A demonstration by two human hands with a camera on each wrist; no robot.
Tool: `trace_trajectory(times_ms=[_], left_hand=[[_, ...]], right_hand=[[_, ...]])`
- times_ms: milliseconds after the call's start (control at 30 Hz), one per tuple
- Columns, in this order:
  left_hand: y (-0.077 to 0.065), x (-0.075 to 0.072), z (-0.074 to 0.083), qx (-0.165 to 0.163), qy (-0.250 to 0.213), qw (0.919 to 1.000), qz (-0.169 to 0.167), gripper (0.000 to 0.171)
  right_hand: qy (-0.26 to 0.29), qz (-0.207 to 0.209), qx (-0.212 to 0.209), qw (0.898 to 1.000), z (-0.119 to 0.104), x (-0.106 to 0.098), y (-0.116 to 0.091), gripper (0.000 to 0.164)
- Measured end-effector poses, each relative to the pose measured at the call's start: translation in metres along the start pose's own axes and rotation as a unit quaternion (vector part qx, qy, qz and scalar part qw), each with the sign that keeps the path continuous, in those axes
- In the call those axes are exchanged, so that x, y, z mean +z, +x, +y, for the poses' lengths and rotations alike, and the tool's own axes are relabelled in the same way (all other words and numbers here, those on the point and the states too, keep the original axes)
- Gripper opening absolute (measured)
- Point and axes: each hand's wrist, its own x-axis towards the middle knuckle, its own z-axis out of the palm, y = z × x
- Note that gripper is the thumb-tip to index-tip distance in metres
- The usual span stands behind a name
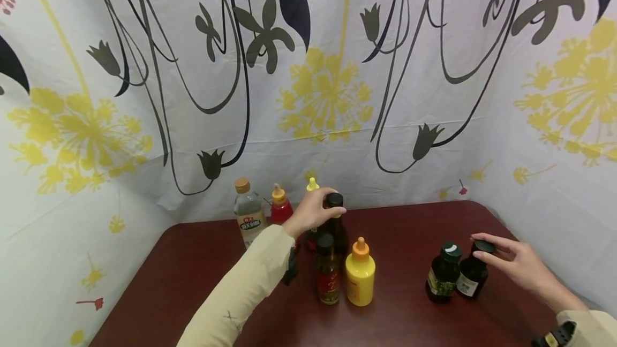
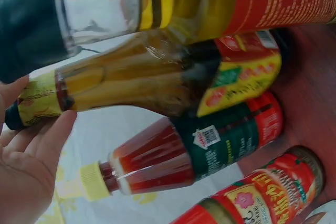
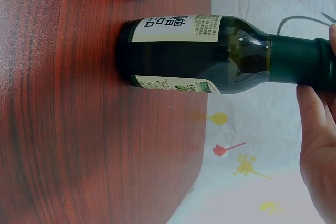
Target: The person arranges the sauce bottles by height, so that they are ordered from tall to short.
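Left hand grips brown sauce bottle by neck, below dark cap; bottle upright under hand, behind slim chili-label bottle and yellow squeeze bottle. Right hand pinches dark green bottle at capped top; similar green-capped bottle just beside. Both gripped bottles glassy, round-shouldered, paper-labelled. Desk reddish-brown, wood-grained, slightly glossy. Brown bottle's base mostly hidden, desk contact hard to call.
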Motion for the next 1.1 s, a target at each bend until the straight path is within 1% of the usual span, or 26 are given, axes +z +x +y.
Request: trace_trajectory(times_ms=[100,267,400,567,767,833,900,1100], left_hand=[[0.004,0.006,0.002,-0.012,-0.021,0.9997,0.006,0.036],[0.011,0.011,0.006,-0.015,-0.044,0.9988,-0.01,0.035],[0.018,0.012,0.006,-0.017,-0.047,0.9987,-0.014,0.034],[0.024,0.01,0.006,-0.007,-0.039,0.9989,-0.026,0.034],[0.032,0.011,0.001,-0.032,-0.063,0.9963,-0.05,0.038],[0.035,0.011,0.0,-0.033,-0.064,0.996,-0.053,0.038],[0.038,0.012,0.0,-0.027,-0.058,0.9964,-0.056,0.037],[0.048,0.016,0.001,-0.017,-0.011,0.9985,-0.052,0.038]], right_hand=[[-0.001,-0.001,0.006,1.0,0.0,0.0,0.001,0.036],[0.003,-0.003,0.009,1.0,0.001,-0.002,0.002,0.036],[0.008,-0.004,0.009,1.0,0.001,-0.002,0.001,0.036],[0.007,-0.007,0.013,1.0,-0.001,-0.002,0.0,0.037],[0.01,-0.013,0.021,1.0,-0.002,-0.003,-0.001,0.038],[0.013,-0.013,0.018,1.0,-0.002,-0.003,-0.001,0.037],[0.015,-0.013,0.013,1.0,-0.001,-0.003,-0.001,0.037],[0.017,-0.01,0.015,1.0,0.0,-0.003,-0.002,0.036]])
